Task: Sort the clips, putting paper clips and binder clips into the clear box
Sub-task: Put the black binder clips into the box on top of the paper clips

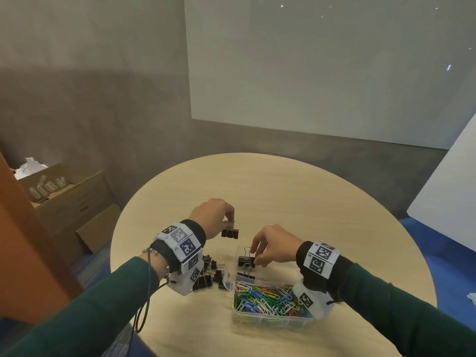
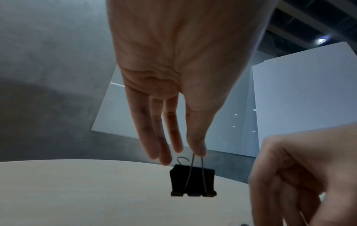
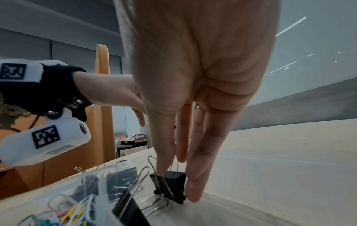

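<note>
My left hand (image 1: pixel 230 222) pinches the wire handle of a black binder clip (image 1: pixel 230 233), which hangs above the table just beyond the clear box (image 1: pixel 234 309). In the left wrist view that clip (image 2: pixel 193 182) dangles from the thumb and a fingertip of the left hand (image 2: pixel 185 156). My right hand (image 1: pixel 255 255) holds a second binder clip (image 1: pixel 246 261) low in the box's far compartment. The right wrist view shows the right hand (image 3: pixel 173 180) pinching that clip (image 3: pixel 172 185), with another binder clip (image 3: pixel 131 211) lying nearby. Coloured paper clips (image 1: pixel 268 297) fill the near compartment.
A pile of black binder clips (image 1: pixel 208 275) lies on the round wooden table (image 1: pixel 283 191) left of the box, partly hidden under my left wrist. Cardboard boxes (image 1: pixel 64 199) stand on the floor at the left, and a white board (image 1: pixel 450 202) leans at the right.
</note>
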